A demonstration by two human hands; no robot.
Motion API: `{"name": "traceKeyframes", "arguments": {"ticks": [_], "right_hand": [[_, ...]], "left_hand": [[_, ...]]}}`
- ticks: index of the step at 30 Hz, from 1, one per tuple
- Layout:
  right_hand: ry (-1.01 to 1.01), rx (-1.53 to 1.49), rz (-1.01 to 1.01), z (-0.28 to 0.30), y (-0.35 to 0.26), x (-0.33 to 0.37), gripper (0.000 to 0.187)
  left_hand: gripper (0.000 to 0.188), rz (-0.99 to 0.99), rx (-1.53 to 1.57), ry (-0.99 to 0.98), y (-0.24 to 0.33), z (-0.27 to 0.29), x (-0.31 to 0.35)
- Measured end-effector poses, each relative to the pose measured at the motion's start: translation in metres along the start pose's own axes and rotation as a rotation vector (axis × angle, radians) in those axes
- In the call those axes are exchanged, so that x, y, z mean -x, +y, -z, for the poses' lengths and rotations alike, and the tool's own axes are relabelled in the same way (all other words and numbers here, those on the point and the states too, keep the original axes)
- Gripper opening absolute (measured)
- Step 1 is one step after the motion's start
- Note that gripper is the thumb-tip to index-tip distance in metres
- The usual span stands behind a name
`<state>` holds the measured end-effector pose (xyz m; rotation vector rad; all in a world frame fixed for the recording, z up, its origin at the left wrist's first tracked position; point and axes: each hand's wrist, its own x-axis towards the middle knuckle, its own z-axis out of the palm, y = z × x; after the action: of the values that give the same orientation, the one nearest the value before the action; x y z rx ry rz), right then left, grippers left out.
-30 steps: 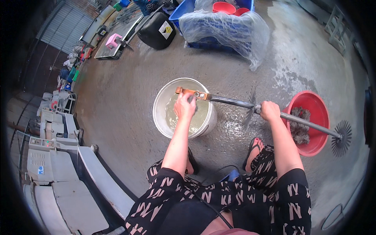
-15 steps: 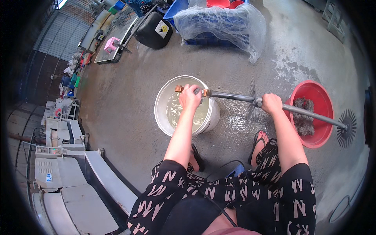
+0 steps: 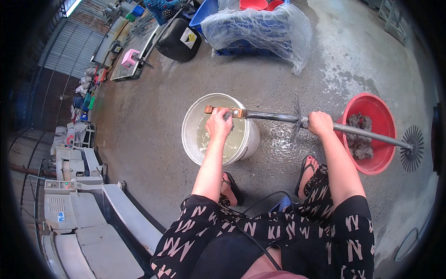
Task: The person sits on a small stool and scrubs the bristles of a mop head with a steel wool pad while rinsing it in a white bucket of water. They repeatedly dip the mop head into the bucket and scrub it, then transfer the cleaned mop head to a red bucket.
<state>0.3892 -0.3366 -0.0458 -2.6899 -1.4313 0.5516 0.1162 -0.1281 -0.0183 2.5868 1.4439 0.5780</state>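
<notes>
Now the left hand (image 3: 218,125) has slid slightly toward the tip of the copper end (image 3: 209,109), over the white bucket (image 3: 188,139), baring a bolt (image 3: 236,113); its fingers pinch a dark wad (image 3: 227,116). Right of the bucket, the right hand (image 3: 320,123) wraps its fingers round the metal rod (image 3: 371,135), and a spiked disc (image 3: 297,110) would block sliding the hands together. Farther right of the bucket stands a red tub (image 3: 383,114); beyond the bucket, a black jug (image 3: 178,45).

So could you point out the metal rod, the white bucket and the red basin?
Metal rod (image 3: 274,116), head view: on its grey shaft.
White bucket (image 3: 254,138), head view: on its outer wall.
Red basin (image 3: 382,122), head view: on its inner wall.
</notes>
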Motion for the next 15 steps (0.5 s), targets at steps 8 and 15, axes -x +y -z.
{"name": "traceKeyframes", "arguments": {"ticks": [8,15], "right_hand": [[0.008,-0.001,-0.010,-0.001,-0.001,0.001,0.020],[0.006,-0.008,-0.014,0.001,-0.002,0.002,0.019]], "left_hand": [[0.016,0.008,0.043,-0.011,0.015,0.010,0.000],[0.016,-0.001,-0.031,0.054,-0.003,-0.005,0.002]]}}
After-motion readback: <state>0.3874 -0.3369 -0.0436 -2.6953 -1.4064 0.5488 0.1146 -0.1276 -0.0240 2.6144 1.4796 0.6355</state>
